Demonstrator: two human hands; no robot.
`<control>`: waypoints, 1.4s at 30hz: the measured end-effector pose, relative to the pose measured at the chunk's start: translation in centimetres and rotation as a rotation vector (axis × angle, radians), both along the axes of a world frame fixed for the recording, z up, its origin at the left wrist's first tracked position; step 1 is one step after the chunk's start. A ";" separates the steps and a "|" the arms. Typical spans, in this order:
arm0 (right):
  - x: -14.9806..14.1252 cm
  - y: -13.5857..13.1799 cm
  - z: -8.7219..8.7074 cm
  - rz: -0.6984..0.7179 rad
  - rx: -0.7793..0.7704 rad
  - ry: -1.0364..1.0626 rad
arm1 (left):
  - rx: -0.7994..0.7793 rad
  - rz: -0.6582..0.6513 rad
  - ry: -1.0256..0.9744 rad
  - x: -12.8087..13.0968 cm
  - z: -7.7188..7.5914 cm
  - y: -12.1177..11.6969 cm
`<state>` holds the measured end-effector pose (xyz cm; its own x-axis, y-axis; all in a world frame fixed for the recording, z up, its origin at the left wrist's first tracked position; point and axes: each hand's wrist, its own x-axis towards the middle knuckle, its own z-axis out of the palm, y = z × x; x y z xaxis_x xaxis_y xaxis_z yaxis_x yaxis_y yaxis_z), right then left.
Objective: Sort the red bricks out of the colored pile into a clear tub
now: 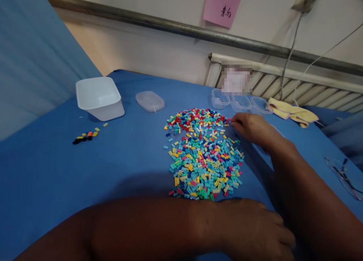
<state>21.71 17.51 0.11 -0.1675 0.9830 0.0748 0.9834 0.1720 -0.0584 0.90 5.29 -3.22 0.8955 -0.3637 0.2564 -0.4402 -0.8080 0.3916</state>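
Small toy building bricks (207, 162) in blue, green, yellow, red, pink and white lie spread in a pile on the blue cloth (136, 155). My right hand (251, 127) is at the pile's far right edge, thumb and fingers pinched together. A pink brick shows beside the fingertips; whether it is held is unclear. Across the near side of the pile stretches my left arm. My left hand (255, 227) is right of it at the near edge, back upward, fingers curled down and away from view; anything inside them is hidden.
Three clear containers (241, 102) stand behind the pile, near a yellow cloth (293, 111). A white tub (99, 96), stacked clear lids (150, 101) and several loose bricks (85, 136) are left. Glasses (343, 176) lie right. A radiator (261, 74) lines the wall.
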 end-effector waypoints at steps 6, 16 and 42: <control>6.6 -2.4 4.3 -0.291 -0.090 -0.143 | 0.042 0.056 -0.069 -0.3 -0.4 -0.3; 9.3 -3.6 4.2 -0.286 -0.198 -0.260 | 0.043 0.098 -0.129 -0.5 -0.9 -0.5; -6.8 -0.7 -0.6 0.147 -0.076 -0.010 | 0.024 0.027 -0.047 -0.1 0.0 -0.3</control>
<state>14.89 16.80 -0.47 -0.3106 0.9506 -0.0009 0.9484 0.3098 -0.0674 0.85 5.02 -3.24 0.8924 -0.3458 0.2900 -0.4354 -0.8288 0.3514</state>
